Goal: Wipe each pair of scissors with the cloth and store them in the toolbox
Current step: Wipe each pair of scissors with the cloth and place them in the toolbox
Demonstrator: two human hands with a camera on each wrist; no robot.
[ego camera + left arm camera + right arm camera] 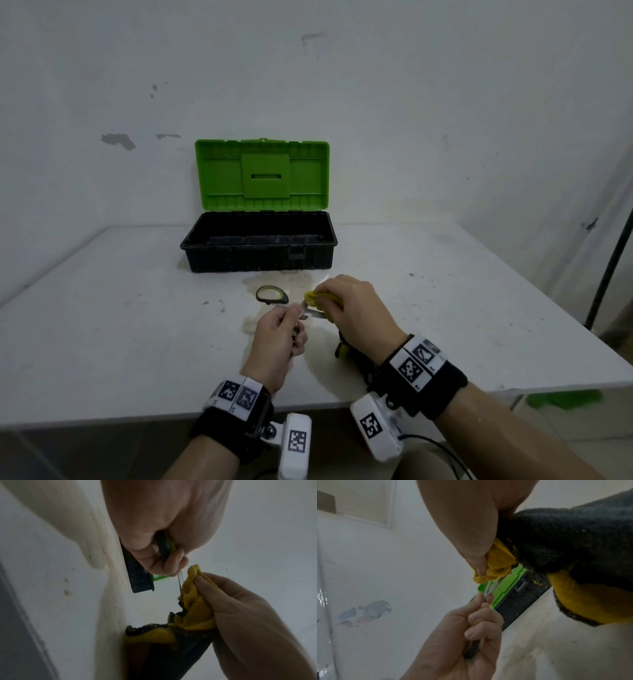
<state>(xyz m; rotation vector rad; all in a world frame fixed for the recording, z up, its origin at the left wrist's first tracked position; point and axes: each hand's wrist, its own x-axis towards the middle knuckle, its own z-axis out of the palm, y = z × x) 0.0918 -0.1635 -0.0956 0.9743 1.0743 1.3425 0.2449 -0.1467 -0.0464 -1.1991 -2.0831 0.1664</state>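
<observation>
The left hand (279,337) has its grip curled tight round the dark handle of a pair of steel-bladed scissors (310,313), holding them just in front of the open black plastic toolbox with the raised green lid (260,240). The blades point out to the right, clear of the fingers, which seems meant to leave bare metal free for cleaning. The right hand (356,308) pinches a folded yellow and black knitted cloth (193,601) round those blades, thumb and fingers pressing the fabric from both sides, so that one pull would likely wipe both faces at once. The cloth's loose tail hangs down toward the white worktop (120,342).

A second pair with a dark looped handle (272,295) lies on the worktop in front of the toolbox, probably next in turn. The toolbox stands open and looks empty, though its floor is dim.
</observation>
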